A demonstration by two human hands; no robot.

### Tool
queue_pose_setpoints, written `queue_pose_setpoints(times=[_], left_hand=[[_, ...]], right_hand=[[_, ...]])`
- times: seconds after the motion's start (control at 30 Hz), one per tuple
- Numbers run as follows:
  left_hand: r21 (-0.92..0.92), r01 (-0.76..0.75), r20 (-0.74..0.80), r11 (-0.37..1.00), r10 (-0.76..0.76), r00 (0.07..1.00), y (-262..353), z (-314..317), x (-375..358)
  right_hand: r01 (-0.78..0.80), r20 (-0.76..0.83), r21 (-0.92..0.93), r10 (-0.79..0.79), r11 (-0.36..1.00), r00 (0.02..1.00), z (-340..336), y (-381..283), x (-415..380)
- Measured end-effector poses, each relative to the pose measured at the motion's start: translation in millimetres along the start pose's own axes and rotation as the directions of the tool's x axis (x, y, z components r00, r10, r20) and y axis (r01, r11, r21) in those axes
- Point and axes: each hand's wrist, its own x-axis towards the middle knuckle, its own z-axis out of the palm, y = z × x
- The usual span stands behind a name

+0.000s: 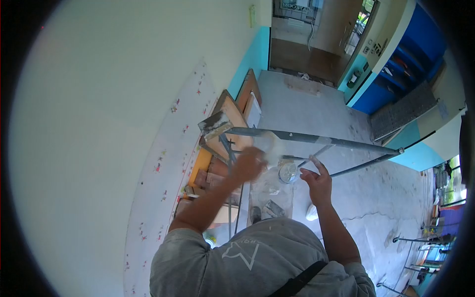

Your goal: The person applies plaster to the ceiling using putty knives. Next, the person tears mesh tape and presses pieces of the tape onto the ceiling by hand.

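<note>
My left hand (250, 164) is closed and smeared by motion, beside a pale, blurred thing (272, 148) whose kind I cannot make out. My right hand (318, 184) is raised with thumb and forefinger apart, holding nothing. Just left of its fingertips is a round, clear-looking container (287, 172) with whitish contents. A grey metal frame bar (316, 138) crosses beyond both hands. A putty-smeared flat plate (215, 124) sits at the bar's left end. Lower down, a trowel-like flat tool (274, 209) lies on the plank (287, 198) near my foot.
Close on my left runs a cream wall (99, 123) with a pale, red-marked strip (163, 183). Wooden boards (227, 109) lean along its base. Beyond the frame lie a grey floor (307, 109), a doorway (307, 54) and blue shelving (401, 64).
</note>
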Motion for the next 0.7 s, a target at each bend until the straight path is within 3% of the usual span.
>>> queue_pose_setpoints(times=[0.03,0.07,0.13,0.23,0.33,0.53,0.63,0.7], left_hand=[[0.075,-0.152,-0.170,0.986,0.163,0.972,-47.1,-1.9,16.8],[0.338,-0.109,-0.197,0.935,0.183,0.963,-69.0,-15.5,28.7],[0.619,-0.070,-0.183,0.782,0.230,0.956,-144.9,-22.9,55.8],[0.578,0.158,-0.250,0.801,-0.011,0.968,-166.5,-44.8,68.7],[0.593,0.208,-0.245,0.778,-0.071,0.967,-178.1,-44.9,72.8],[0.616,0.262,-0.294,0.743,-0.093,0.951,-199.7,-31.4,71.4],[0.510,0.243,-0.310,0.825,-0.087,0.947,-200.8,-32.5,68.1],[0.547,0.232,-0.321,0.805,-0.054,0.945,-198.6,-34.6,66.8]], right_hand=[[0.004,-0.001,-0.042,-0.004,0.999,1.000,-5.1,4.1,0.5],[-0.005,-0.009,-0.032,0.005,0.999,1.000,-10.8,10.5,-0.5],[-0.020,-0.031,-0.010,0.020,1.000,0.999,-20.0,23.8,-7.1],[-0.038,-0.131,0.135,0.056,0.990,0.990,-22.9,18.6,-27.4],[-0.045,-0.191,0.147,0.073,0.988,0.979,-35.6,28.6,-38.9],[-0.119,-0.220,0.202,0.164,0.972,0.962,-58.2,40.3,-48.1],[-0.135,-0.230,0.229,0.188,0.964,0.955,-55.9,36.9,-46.4],[-0.134,-0.223,0.246,0.190,0.960,0.956,-50.8,33.0,-41.9]])
